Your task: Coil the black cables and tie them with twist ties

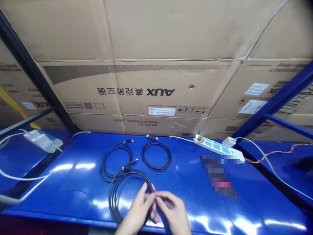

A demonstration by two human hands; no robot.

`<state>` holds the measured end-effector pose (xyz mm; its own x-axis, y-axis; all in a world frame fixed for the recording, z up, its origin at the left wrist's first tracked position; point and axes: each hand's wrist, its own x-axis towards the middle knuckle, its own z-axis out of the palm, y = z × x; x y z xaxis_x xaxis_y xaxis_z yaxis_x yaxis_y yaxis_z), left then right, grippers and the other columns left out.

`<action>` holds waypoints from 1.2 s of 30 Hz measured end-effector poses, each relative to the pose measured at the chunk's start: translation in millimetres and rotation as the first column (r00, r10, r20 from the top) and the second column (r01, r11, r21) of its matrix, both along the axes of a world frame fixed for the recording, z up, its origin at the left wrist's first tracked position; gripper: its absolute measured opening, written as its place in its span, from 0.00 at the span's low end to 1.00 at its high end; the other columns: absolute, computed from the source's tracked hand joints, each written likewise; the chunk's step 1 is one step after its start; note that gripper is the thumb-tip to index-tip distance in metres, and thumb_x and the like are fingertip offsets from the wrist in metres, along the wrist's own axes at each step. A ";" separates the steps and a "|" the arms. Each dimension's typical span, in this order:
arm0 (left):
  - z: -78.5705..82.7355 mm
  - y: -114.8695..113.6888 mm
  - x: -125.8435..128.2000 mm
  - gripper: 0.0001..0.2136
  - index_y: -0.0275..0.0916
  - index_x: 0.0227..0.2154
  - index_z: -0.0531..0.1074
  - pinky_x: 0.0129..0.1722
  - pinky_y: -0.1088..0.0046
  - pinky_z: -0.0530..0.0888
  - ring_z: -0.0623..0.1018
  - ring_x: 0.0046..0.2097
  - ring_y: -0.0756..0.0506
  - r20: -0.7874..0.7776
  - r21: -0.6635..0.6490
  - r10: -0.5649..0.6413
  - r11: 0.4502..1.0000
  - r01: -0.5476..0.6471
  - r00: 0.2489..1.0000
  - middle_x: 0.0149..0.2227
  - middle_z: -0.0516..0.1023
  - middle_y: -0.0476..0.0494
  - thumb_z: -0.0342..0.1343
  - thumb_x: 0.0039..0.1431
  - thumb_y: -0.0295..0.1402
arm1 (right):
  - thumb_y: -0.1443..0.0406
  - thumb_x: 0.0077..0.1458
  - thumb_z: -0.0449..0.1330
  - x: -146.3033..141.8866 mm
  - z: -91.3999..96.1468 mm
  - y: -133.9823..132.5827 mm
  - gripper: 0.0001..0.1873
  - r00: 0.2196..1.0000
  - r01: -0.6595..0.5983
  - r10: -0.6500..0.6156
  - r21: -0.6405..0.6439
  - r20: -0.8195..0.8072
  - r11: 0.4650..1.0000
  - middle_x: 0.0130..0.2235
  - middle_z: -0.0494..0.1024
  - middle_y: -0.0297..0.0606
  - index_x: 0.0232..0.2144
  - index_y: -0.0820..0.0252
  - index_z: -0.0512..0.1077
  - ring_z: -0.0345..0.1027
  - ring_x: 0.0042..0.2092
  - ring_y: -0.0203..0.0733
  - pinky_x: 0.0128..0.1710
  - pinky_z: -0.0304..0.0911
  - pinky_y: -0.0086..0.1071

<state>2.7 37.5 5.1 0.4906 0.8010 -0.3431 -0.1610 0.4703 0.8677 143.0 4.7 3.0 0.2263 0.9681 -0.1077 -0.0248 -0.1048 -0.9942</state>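
Note:
My left hand [143, 205] is closed around one side of a large black cable coil [112, 199] at the front of the blue table. Its loops stand partly off the surface, with two plug ends at the top. Beside it, my right hand [174, 209] pinches thumb and finger together against the coil; what they hold is too small to make out. A smaller coiled black cable [101, 167] lies behind on the left, partly overlapped by the large coil. Another coiled black cable [156, 169] lies farther back, its plugs pointing away from me.
A white power strip [212, 145] with a plugged-in adapter [229, 142] lies at the back right. In front of it is a pixelated dark object [217, 178]. Cardboard boxes [137, 75] wall off the back. A white adapter [44, 141] and cords are at the left, beside a dark post [36, 68].

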 end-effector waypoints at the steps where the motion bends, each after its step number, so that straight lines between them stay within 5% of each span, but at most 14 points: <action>1: 1.1 0.6 -0.1 0.39 0.37 0.56 0.63 0.27 0.68 0.75 0.69 0.21 0.51 0.009 -0.002 -0.002 1.000 0.002 1.000 0.23 0.68 0.58 0.64 0.50 0.60 | 0.40 0.45 0.70 0.4 -0.1 0.3 0.28 1.000 -0.003 0.003 -0.001 0.000 1.000 0.36 0.86 0.49 0.31 0.59 0.84 0.81 0.37 0.55 0.37 0.77 0.38; 7: 10.8 3.8 -1.5 0.24 0.39 0.34 0.69 0.30 0.71 0.74 0.75 0.31 0.48 0.017 -0.030 0.050 0.998 -0.049 0.999 0.29 0.73 0.50 0.67 0.49 0.55 | 0.41 0.45 0.71 -0.4 1.2 2.8 0.28 1.000 0.004 -0.004 -0.011 -0.016 1.000 0.34 0.85 0.48 0.31 0.60 0.84 0.79 0.32 0.51 0.34 0.76 0.37; 10: 13.6 4.5 -1.4 0.25 0.39 0.30 0.67 0.30 0.70 0.74 0.75 0.30 0.48 -0.009 -0.046 0.068 0.997 -0.068 0.998 0.27 0.74 0.50 0.66 0.48 0.56 | 0.42 0.46 0.70 0.8 2.1 3.2 0.28 0.999 -0.019 0.018 -0.017 -0.044 1.000 0.33 0.85 0.48 0.32 0.61 0.83 0.80 0.34 0.52 0.37 0.76 0.39; 14: 12.8 4.5 -0.9 0.25 0.39 0.29 0.67 0.28 0.72 0.71 0.73 0.24 0.50 -0.036 -0.036 0.075 0.996 -0.076 0.997 0.23 0.73 0.52 0.64 0.49 0.58 | 0.44 0.45 0.72 7.8 2.7 1.9 0.29 0.993 -0.076 0.075 -0.017 -0.090 0.997 0.40 0.85 0.50 0.39 0.61 0.82 0.81 0.41 0.54 0.45 0.76 0.43; 18: 12.1 4.0 -0.8 0.24 0.39 0.28 0.67 0.26 0.73 0.67 0.71 0.22 0.50 -0.047 -0.017 0.073 0.997 -0.073 0.996 0.21 0.73 0.53 0.64 0.52 0.57 | 0.49 0.45 0.75 13.9 2.2 1.6 0.31 0.987 -0.113 0.110 -0.024 -0.117 0.993 0.39 0.84 0.47 0.47 0.60 0.80 0.81 0.39 0.50 0.43 0.77 0.41; 25: 10.6 5.0 -1.4 0.24 0.38 0.28 0.69 0.27 0.72 0.69 0.72 0.23 0.50 -0.040 -0.002 0.078 0.997 -0.078 0.996 0.22 0.75 0.51 0.64 0.52 0.56 | 0.42 0.42 0.73 8.6 -1.6 7.4 0.32 0.989 -0.089 0.082 -0.050 -0.124 0.995 0.35 0.85 0.49 0.40 0.62 0.84 0.81 0.37 0.53 0.42 0.77 0.42; 36: -2.7 5.3 -0.1 0.25 0.42 0.30 0.63 0.25 0.74 0.68 0.72 0.21 0.50 -0.007 0.012 0.111 0.994 -0.111 0.994 0.21 0.75 0.52 0.64 0.50 0.58 | 0.47 0.55 0.67 4.7 -4.5 2.0 0.23 0.995 -0.097 0.097 0.028 0.012 0.995 0.42 0.84 0.49 0.38 0.59 0.85 0.81 0.41 0.53 0.41 0.77 0.37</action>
<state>2.6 42.8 2.4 0.3957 0.8545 -0.3366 -0.2049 0.4395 0.8746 147.7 6.7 -1.5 0.1323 0.9882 -0.0778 -0.0051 -0.0778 -0.9970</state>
